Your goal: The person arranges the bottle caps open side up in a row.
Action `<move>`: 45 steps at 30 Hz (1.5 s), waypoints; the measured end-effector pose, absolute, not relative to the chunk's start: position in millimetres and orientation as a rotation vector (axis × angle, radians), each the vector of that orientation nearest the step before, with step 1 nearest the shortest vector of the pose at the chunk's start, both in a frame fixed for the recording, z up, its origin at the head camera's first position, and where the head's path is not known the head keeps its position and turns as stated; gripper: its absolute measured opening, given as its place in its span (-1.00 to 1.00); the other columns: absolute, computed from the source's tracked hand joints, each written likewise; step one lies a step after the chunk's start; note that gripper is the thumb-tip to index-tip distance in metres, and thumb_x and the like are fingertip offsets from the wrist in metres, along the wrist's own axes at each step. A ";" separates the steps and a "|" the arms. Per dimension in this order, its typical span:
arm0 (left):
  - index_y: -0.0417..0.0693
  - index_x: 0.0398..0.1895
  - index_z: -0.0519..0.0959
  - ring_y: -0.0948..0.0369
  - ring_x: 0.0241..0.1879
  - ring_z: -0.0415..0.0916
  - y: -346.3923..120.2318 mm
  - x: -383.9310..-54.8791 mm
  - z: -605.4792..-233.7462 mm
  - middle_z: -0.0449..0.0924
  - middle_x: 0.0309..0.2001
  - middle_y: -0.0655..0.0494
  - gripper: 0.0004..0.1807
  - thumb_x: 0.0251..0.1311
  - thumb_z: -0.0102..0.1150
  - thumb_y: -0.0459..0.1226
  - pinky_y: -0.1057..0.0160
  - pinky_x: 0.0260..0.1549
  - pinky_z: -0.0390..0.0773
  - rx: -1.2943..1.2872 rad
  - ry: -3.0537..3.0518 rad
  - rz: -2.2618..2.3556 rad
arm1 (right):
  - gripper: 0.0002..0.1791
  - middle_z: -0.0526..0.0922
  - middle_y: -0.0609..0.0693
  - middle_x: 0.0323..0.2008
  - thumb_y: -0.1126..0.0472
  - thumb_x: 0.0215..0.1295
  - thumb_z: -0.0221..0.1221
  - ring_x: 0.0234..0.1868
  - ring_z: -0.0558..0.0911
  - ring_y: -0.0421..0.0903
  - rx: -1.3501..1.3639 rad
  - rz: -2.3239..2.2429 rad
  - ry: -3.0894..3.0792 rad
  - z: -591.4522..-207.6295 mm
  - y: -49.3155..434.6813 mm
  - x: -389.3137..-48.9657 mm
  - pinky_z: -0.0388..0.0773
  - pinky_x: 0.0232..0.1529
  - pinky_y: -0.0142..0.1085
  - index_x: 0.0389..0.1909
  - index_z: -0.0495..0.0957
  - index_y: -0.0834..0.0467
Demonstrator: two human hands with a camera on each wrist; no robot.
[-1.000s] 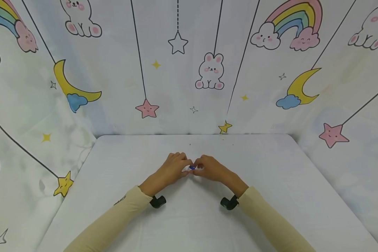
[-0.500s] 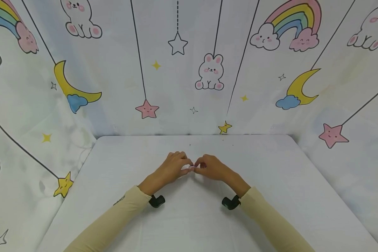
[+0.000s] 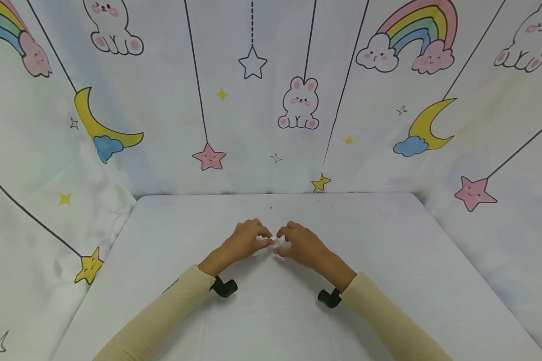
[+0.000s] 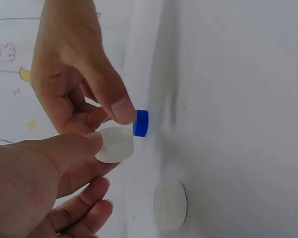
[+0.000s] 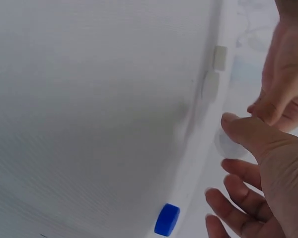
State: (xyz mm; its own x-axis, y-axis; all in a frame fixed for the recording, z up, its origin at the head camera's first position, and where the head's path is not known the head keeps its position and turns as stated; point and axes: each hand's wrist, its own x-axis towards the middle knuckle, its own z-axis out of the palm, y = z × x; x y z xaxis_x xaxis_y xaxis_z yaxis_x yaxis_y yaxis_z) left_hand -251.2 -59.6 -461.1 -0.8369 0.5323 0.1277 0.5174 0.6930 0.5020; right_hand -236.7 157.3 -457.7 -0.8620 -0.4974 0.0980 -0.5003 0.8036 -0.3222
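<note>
My left hand (image 3: 246,240) pinches a translucent white cap (image 4: 116,145) between thumb and fingers, above the table. My right hand (image 3: 304,244) is just to its right, thumb and fingers spread apart around the cap's near side; whether they touch it I cannot tell. A blue cap (image 5: 167,219) lies on the table on the right hand's side; in the left wrist view the blue cap (image 4: 141,123) shows beyond the right thumb. On the left side, another white cap (image 4: 170,206) rests on the table. The right wrist view shows two white pieces (image 5: 210,86) there.
A white table (image 3: 271,311) spreads under both forearms. Behind it hangs a printed cloth backdrop (image 3: 171,100) with bunnies, stars and moons. A dark wrist camera (image 3: 225,287) sits under the left wrist, another camera (image 3: 329,298) under the right.
A second ago something blue showed between the fingertips of both hands; now a white piece shows there. The right hand's thumb and fingers have spread apart, while the left hand stays nearly in place.
</note>
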 end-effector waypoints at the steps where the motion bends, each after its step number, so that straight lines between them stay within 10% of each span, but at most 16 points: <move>1: -0.02 -0.02 0.81 0.15 -0.11 0.55 -59.7 -251.5 -461.0 0.65 -0.14 0.11 -0.77 0.41 0.37 -0.12 0.03 -0.07 0.39 0.865 2.843 0.853 | -0.58 0.59 -0.09 -0.21 -0.05 0.27 0.50 -0.21 0.59 -0.17 0.836 0.496 -2.949 -458.9 156.2 -235.8 0.60 -0.18 -0.28 0.02 0.70 0.08; 45: 0.06 0.02 0.78 0.04 0.00 0.51 -61.1 -246.3 -474.5 0.59 -0.06 0.07 -0.71 0.28 0.49 -0.12 -0.02 0.01 0.41 0.971 2.909 0.651 | -0.65 0.56 -0.08 -0.26 0.00 0.29 0.48 -0.30 0.49 -0.23 0.886 0.418 -2.978 -472.0 150.7 -236.7 0.56 -0.20 -0.36 -0.05 0.78 0.14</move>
